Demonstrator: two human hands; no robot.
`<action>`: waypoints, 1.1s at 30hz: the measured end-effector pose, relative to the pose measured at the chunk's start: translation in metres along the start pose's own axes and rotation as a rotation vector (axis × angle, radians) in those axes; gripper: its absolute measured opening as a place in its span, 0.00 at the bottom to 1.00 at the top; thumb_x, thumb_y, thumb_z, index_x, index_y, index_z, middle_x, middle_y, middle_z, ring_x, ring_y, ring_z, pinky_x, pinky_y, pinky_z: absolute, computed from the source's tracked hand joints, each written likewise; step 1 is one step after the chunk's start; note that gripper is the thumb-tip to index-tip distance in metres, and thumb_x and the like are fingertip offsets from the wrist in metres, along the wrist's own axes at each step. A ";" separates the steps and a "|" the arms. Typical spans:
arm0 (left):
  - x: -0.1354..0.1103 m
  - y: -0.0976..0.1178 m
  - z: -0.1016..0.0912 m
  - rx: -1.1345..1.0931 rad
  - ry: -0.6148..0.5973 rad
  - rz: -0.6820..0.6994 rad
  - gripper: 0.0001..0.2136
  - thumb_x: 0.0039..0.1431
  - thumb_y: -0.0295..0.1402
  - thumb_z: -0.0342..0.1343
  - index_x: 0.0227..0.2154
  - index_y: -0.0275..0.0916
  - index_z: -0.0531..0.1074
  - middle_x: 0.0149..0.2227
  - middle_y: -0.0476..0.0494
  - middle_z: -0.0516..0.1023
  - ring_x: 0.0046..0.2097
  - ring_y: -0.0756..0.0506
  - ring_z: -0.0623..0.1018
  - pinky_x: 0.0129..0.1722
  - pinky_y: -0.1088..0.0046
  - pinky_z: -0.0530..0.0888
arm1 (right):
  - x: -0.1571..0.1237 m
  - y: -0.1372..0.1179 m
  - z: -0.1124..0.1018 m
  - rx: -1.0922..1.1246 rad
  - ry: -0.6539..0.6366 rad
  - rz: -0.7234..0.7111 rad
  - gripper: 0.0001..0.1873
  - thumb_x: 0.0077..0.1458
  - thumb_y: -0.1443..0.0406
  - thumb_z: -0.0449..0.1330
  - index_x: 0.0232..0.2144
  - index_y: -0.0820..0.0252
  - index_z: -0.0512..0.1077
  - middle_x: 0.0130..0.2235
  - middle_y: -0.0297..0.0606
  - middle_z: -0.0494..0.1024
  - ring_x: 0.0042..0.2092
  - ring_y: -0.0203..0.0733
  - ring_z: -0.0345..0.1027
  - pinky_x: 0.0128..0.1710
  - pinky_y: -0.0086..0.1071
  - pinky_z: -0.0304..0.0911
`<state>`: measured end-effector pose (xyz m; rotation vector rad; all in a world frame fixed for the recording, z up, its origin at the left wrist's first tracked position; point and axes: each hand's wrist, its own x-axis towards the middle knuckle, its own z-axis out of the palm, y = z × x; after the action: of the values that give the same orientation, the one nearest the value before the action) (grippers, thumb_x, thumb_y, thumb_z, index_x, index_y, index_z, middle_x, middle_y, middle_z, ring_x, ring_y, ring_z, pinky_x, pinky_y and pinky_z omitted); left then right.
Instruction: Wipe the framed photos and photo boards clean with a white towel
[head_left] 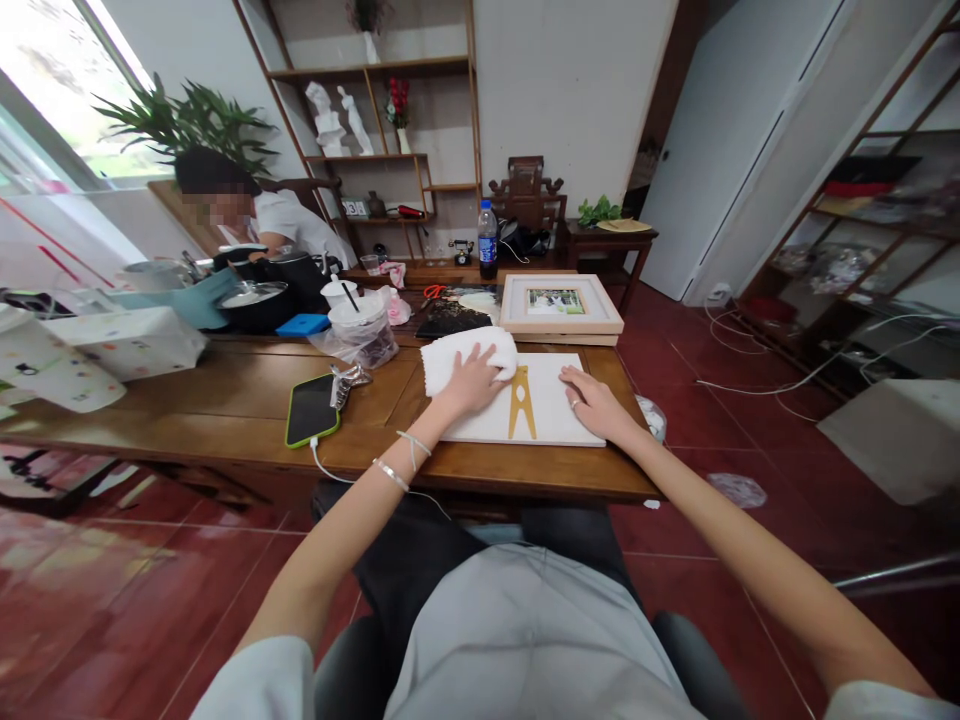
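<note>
A white board [566, 410] lies flat on the wooden table in front of me, with a yellow letter-A-like shape [520, 405] on its face. My left hand [474, 380] rests, fingers spread, on a folded white towel [444, 358] that covers the board's upper left corner. Over the board's right side lies my right hand [591, 402], its fingers stretched out and a ring on one of them. Just behind the board is a light wooden picture frame [609, 316] with a photo inside.
A phone [310, 410] on a charging cable lies left of the towel. Beyond it are a lidded cup in a plastic bag [367, 335], a blue box [303, 325], a black sheet [450, 318] and a bottle [487, 245]. Another person [292, 215] sits at the far left.
</note>
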<state>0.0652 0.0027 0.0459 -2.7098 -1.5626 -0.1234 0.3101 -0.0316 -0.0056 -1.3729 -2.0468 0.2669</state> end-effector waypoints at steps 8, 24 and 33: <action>-0.067 0.050 -0.006 0.151 -0.038 -0.080 0.17 0.64 0.28 0.42 0.50 0.35 0.72 0.66 0.33 0.50 0.65 0.26 0.52 0.54 0.40 0.62 | 0.000 0.000 0.001 -0.010 0.007 0.002 0.20 0.56 0.69 0.50 0.50 0.64 0.70 0.58 0.49 0.68 0.62 0.50 0.56 0.63 0.48 0.50; 0.010 0.103 0.017 0.089 0.174 0.324 0.16 0.63 0.36 0.47 0.49 0.39 0.73 0.65 0.38 0.55 0.65 0.29 0.54 0.59 0.40 0.54 | 0.006 0.004 -0.003 0.448 0.467 0.332 0.19 0.55 0.57 0.50 0.46 0.59 0.68 0.49 0.45 0.75 0.51 0.48 0.68 0.54 0.46 0.60; -0.082 0.096 -0.024 0.030 0.108 0.388 0.12 0.61 0.26 0.47 0.41 0.37 0.76 0.57 0.36 0.69 0.57 0.37 0.69 0.53 0.58 0.69 | -0.001 -0.017 -0.018 0.313 0.375 0.047 0.15 0.58 0.59 0.52 0.46 0.56 0.69 0.55 0.44 0.70 0.58 0.47 0.61 0.59 0.48 0.54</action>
<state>0.1052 -0.1175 0.0669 -2.8645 -0.9803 -0.2323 0.3085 -0.0435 0.0161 -1.1756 -1.5910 0.3095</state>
